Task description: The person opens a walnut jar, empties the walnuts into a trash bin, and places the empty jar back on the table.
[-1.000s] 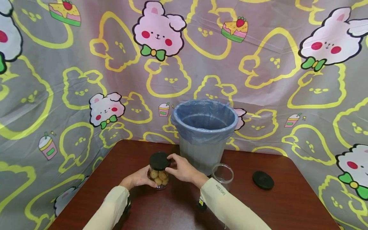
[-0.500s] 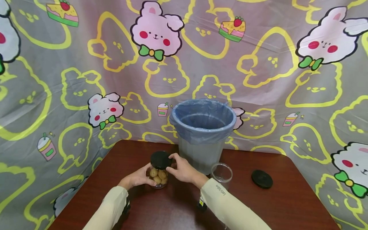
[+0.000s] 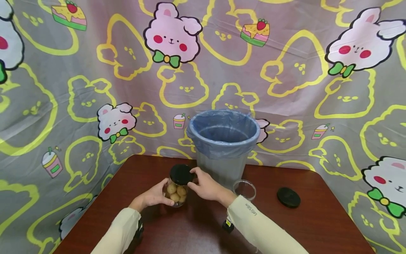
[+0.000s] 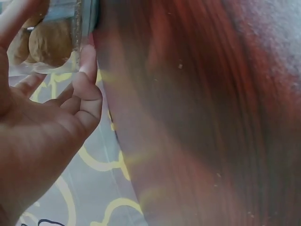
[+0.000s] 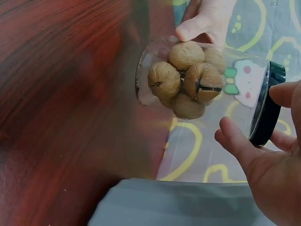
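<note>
A clear jar of walnuts point(image 3: 176, 193) stands near the middle of the dark red table, slightly tilted, with a black lid point(image 3: 181, 174) on top. My left hand point(image 3: 162, 192) wraps round the jar's body from the left. My right hand point(image 3: 194, 178) curls over the lid's rim from the right. In the right wrist view the walnuts point(image 5: 188, 77) show through the clear wall, and my right fingers point(image 5: 235, 141) bracket the black lid point(image 5: 267, 108). In the left wrist view my left palm sits beside the jar point(image 4: 49, 40).
A grey bin with a blue liner point(image 3: 223, 148) stands just behind the jar. An empty clear jar point(image 3: 244, 190) is by my right forearm, and a loose black lid point(image 3: 288, 197) lies further right. The table point(image 3: 317, 229) is backed by a cartoon-print cloth.
The jar has shifted slightly right and toward the bin and now leans a little. Both hands have kept their hold and moved with it.
</note>
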Demonstrator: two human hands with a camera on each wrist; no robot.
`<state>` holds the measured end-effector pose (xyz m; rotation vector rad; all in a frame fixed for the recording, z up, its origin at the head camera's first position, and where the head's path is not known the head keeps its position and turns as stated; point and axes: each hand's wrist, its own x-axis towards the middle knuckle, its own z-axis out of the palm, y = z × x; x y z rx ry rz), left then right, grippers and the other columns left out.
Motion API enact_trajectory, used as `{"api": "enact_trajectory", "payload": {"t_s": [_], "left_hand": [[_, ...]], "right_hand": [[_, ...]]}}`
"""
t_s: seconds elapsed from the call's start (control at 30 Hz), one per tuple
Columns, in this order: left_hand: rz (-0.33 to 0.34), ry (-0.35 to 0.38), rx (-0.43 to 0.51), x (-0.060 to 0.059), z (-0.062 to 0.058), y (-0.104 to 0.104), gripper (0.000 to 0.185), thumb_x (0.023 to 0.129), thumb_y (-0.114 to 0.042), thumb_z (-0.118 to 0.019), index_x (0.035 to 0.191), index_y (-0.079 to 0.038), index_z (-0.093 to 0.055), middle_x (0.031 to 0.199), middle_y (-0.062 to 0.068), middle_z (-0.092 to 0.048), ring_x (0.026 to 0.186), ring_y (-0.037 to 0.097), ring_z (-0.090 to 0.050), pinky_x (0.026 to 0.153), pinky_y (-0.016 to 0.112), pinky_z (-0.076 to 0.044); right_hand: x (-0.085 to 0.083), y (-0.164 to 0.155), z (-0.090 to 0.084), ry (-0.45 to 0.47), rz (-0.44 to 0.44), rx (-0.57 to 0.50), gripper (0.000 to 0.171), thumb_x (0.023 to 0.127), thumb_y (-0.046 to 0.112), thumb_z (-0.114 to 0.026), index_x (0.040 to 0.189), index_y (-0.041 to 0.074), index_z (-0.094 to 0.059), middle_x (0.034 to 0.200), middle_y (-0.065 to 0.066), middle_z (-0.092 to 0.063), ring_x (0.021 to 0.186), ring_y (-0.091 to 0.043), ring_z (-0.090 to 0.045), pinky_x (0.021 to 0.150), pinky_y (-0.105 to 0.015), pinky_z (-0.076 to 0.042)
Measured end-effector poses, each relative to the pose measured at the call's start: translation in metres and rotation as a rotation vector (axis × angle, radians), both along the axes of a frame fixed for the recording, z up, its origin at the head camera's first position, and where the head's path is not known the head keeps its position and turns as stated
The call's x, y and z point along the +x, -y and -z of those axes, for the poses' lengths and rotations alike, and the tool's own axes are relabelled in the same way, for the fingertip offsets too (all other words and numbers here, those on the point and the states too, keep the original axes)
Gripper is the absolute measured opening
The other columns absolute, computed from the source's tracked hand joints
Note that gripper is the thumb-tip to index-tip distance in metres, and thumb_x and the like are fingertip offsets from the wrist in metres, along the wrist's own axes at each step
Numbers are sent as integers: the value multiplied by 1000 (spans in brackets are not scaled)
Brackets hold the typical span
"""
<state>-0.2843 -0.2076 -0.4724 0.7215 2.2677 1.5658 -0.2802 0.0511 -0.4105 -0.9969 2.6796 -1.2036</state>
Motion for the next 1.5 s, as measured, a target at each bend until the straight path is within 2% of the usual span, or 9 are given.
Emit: {"api": "enact_trajectory", "payload": {"t_s": [0.13, 0.2, 0.37, 0.53, 0.67, 0.83, 1.0, 1.23, 1.5], "left_hand": [[6, -41, -12, 2, -4, -4, 72, 71, 0, -80, 126, 5, -34, 117, 17, -52, 99, 23, -58, 83, 30, -48], [3, -84, -38, 3, -6, -6, 70, 69, -2, -81, 124, 5, -37, 114, 15, -55, 98, 21, -59, 83, 29, -47], [-44, -194, -153, 6, -13, -12, 66, 65, -11, -86, 117, 2, -47, 105, 7, -60, 93, 17, -58, 84, 28, -45], [-92, -256, -262, 12, -21, -21, 67, 61, -23, -89, 115, -4, -53, 102, 3, -56, 96, 19, -52, 88, 36, -40], [-108, -259, -288, 18, -27, -26, 68, 59, -26, -89, 114, -6, -53, 101, 4, -53, 96, 20, -49, 87, 38, -40], [-77, -257, -226, 23, -31, -33, 61, 61, -20, -88, 109, -5, -54, 99, 5, -54, 92, 20, -51, 82, 31, -42], [-83, -288, -236, 27, -34, -40, 57, 61, -25, -88, 105, -9, -54, 96, 3, -50, 90, 18, -47, 77, 30, -41], [-81, -279, -238, 32, -37, -48, 60, 61, -30, -88, 105, -10, -52, 97, 2, -50, 88, 17, -50, 75, 30, -43], [-50, -248, -201, 33, -39, -59, 64, 64, -32, -86, 110, -8, -48, 92, -2, -59, 85, 12, -57, 74, 27, -46]], "right_hand": [[4, -6, -7, -8, -2, 37, 41, 94, 21, -58, 126, 4, -40, 122, -17, -52, 103, -22, -61, 83, -30, -49], [7, -9, -12, -5, -6, 54, 41, 94, 22, -58, 127, 5, -39, 122, -16, -52, 103, -22, -61, 84, -31, -48], [14, -19, -24, -10, -32, 83, 43, 95, 23, -57, 129, 5, -38, 123, -15, -51, 107, -25, -59, 86, -33, -48], [20, -29, -35, -32, -46, 92, 44, 94, 23, -60, 129, 5, -39, 124, -12, -50, 108, -23, -58, 88, -34, -47], [24, -38, -42, -33, -57, 90, 44, 94, 23, -59, 129, 5, -40, 125, -12, -50, 109, -21, -58, 89, -34, -47], [27, -48, -47, -1, -66, 76, 44, 95, 25, -57, 131, 7, -38, 129, -12, -49, 111, -21, -57, 88, -36, -48], [31, -58, -50, 23, -78, 40, 43, 95, 21, -57, 131, 6, -38, 130, -13, -47, 111, -22, -57, 88, -40, -48], [34, -70, -50, 24, -72, 16, 43, 94, 21, -58, 130, 7, -40, 126, -9, -50, 107, -17, -59, 84, -33, -49], [32, -84, -50, 14, -97, -35, 41, 92, 18, -60, 127, 6, -42, 121, -10, -53, 102, -16, -61, 80, -29, -51]]}}
